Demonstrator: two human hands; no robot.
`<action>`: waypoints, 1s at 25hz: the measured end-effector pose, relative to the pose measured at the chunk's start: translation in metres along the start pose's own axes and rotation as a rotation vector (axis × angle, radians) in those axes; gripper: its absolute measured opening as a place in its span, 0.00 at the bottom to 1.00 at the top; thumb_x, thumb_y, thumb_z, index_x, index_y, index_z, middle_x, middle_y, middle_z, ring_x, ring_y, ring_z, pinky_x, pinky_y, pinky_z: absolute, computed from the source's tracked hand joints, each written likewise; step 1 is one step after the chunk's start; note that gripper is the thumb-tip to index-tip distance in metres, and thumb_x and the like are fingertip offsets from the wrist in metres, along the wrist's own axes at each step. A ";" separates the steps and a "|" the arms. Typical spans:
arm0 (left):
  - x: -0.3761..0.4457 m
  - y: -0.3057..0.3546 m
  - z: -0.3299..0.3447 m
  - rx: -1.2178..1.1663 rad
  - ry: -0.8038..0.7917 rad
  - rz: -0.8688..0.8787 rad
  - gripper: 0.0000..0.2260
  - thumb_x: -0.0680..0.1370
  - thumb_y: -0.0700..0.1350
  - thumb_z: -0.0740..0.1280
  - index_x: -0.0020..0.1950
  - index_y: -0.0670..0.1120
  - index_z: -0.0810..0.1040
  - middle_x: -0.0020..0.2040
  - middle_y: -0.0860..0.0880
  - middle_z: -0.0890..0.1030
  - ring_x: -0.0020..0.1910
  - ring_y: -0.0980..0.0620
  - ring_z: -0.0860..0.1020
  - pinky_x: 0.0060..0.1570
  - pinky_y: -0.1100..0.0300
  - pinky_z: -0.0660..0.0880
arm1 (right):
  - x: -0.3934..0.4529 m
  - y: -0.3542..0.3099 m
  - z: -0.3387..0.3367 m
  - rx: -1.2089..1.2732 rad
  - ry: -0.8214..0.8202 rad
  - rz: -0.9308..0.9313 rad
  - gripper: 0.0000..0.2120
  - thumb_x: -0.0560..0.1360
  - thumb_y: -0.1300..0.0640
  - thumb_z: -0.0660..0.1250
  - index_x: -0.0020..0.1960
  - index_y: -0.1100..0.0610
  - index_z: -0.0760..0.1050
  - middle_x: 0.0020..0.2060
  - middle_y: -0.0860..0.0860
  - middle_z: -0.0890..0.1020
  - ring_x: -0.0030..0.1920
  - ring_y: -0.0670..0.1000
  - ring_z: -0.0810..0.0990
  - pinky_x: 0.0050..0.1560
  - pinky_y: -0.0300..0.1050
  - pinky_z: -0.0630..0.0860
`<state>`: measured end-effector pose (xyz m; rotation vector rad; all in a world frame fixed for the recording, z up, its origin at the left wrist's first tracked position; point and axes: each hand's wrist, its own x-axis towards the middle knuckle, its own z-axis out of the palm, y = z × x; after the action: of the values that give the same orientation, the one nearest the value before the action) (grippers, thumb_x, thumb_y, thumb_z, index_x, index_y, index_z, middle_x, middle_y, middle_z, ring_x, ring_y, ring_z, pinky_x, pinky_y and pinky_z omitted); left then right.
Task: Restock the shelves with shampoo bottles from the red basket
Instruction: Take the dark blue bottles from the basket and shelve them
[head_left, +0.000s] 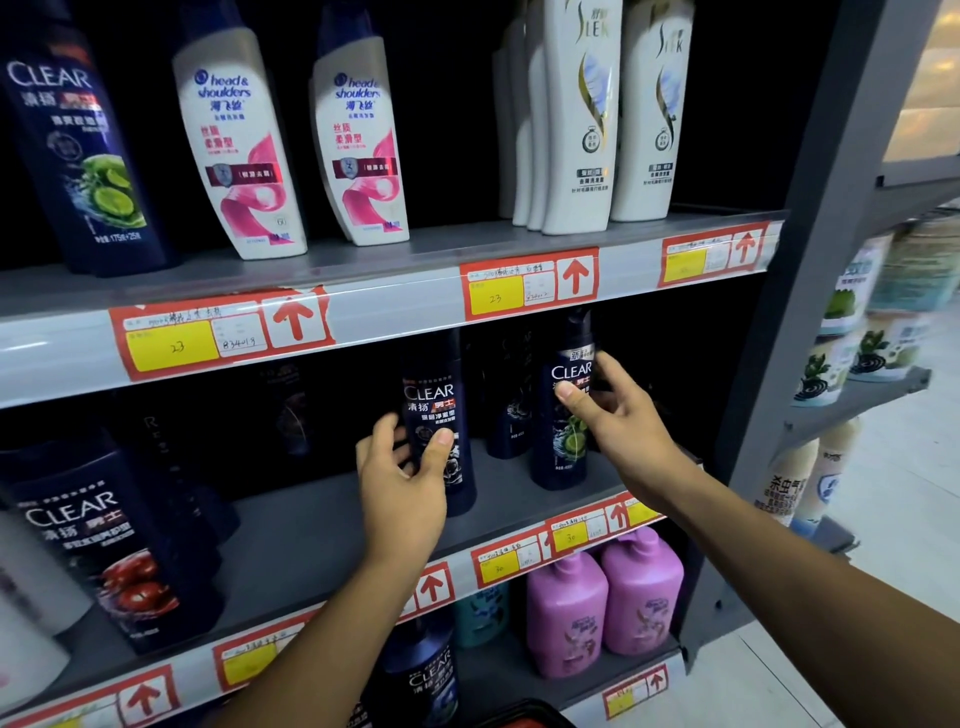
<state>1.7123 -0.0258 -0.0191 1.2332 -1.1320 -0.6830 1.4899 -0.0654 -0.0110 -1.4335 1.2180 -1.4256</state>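
You've got glossy plastic on the dark Clear bottles (441, 421) mid-frame, white bottles (576, 114) upper right and purple jugs (566, 618) lower right. Shelf boards (322, 540) look matt grey metal. Price tags (218, 332) are paper behind clear plastic strip.

Two Head & Shoulders bottles (244, 150), two purple bottles (566, 616), two hands (402, 480).

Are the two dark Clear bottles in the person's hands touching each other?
Apart. The head view shows a clear gap of dark shelf between the left-hand Clear bottle and the right-hand Clear bottle, with another bottle standing farther back between them.
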 end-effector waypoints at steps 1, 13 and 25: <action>0.000 -0.001 0.000 -0.001 0.002 -0.004 0.24 0.77 0.47 0.71 0.72 0.46 0.71 0.66 0.48 0.70 0.61 0.53 0.74 0.64 0.48 0.76 | 0.001 0.001 -0.001 0.005 0.001 -0.005 0.39 0.68 0.33 0.74 0.75 0.39 0.66 0.67 0.47 0.80 0.69 0.53 0.77 0.66 0.60 0.78; -0.008 -0.010 -0.011 -0.056 0.010 -0.073 0.26 0.76 0.44 0.73 0.72 0.50 0.70 0.66 0.48 0.76 0.63 0.52 0.75 0.58 0.61 0.73 | 0.003 0.027 -0.053 -0.542 0.567 0.237 0.22 0.79 0.42 0.65 0.59 0.61 0.79 0.54 0.60 0.84 0.57 0.63 0.81 0.58 0.55 0.77; -0.007 -0.012 -0.024 -0.007 -0.044 -0.051 0.28 0.73 0.49 0.76 0.71 0.54 0.70 0.65 0.53 0.76 0.63 0.55 0.75 0.60 0.61 0.74 | 0.050 0.009 -0.058 -0.146 0.201 0.659 0.10 0.79 0.58 0.71 0.58 0.61 0.77 0.40 0.58 0.80 0.32 0.56 0.80 0.24 0.44 0.77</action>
<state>1.7338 -0.0137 -0.0308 1.2496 -1.1371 -0.7552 1.4271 -0.1097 -0.0019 -0.8535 1.7465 -1.0449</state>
